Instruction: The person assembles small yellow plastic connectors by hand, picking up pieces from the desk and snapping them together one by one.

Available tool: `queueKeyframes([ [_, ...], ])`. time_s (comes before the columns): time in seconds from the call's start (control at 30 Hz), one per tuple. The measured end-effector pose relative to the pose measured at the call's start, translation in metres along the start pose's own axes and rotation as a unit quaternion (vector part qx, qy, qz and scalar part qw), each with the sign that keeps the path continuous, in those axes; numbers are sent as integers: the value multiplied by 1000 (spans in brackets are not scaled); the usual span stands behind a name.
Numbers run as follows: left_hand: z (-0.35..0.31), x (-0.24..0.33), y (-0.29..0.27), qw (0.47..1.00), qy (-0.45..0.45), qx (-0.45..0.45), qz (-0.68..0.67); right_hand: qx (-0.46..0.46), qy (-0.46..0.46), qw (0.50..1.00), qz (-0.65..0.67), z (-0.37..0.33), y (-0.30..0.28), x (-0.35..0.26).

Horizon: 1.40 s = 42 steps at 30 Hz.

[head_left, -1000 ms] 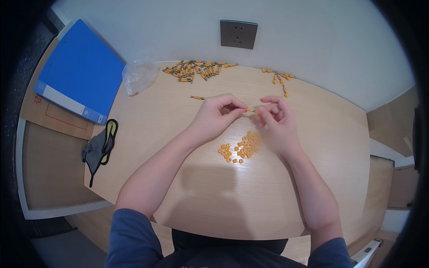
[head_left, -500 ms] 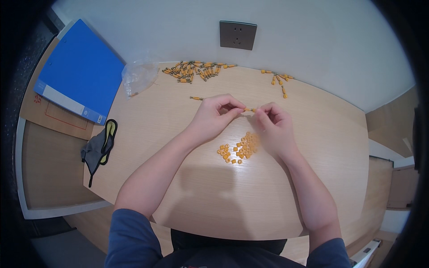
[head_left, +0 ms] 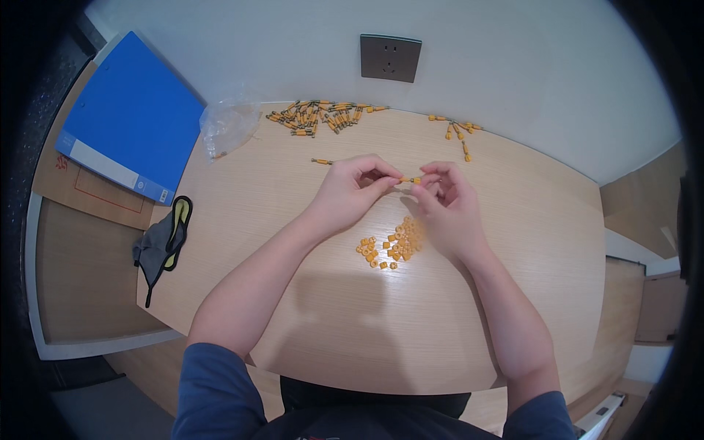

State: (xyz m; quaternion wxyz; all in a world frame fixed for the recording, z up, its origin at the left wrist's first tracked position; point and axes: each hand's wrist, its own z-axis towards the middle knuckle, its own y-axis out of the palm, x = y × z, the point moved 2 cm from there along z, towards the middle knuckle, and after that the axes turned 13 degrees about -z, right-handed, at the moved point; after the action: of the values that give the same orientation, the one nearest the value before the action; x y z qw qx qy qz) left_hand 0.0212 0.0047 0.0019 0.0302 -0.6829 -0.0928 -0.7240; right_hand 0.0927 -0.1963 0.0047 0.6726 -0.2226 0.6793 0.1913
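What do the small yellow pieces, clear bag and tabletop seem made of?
Small yellow pieces: probably smooth plastic, uniformly coloured. Clear bag: likely thin, glossy plastic film, transparent and crinkled. Tabletop: perhaps satin wood or laminate, showing grain and soft reflections.

Two hands: left hand (head_left: 353,185), right hand (head_left: 453,205). One table (head_left: 543,257), one blue binder (head_left: 132,117), one clear bag (head_left: 229,126), one wall socket (head_left: 391,58). One held yellow rod (head_left: 407,180), one lone rod (head_left: 320,160); two rod clusters (head_left: 313,117) and many yellow caps (head_left: 398,248), too crowded to count.
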Motion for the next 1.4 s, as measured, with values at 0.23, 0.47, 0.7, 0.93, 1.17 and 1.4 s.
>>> queueKeyframes([
  [0.23, 0, -2, 0, 1000, -7, -16, -6, -24, 20, 998, -45, 2, -5, 7],
  [0.47, -1, 2, 4, 999, -24, -35, -11, -48, 29, 998, -32, 2, -8, 12],
  [0.7, 1, -2, 4, 999, -17, -30, -5, -72, -26, 997, 27, 3, -12, 12],
  [0.93, 4, -4, -1, 991, 103, 13, 87, 61, -136, 942, -300, 6, -13, 11],
  [1.17, 3, 0, 0, 989, 96, 13, 115, 46, -125, 937, -322, 3, -11, 3],
  [1.4, 4, -4, -4, 985, 125, 37, 109, -69, -140, 936, -316, 0, -5, 2],
])
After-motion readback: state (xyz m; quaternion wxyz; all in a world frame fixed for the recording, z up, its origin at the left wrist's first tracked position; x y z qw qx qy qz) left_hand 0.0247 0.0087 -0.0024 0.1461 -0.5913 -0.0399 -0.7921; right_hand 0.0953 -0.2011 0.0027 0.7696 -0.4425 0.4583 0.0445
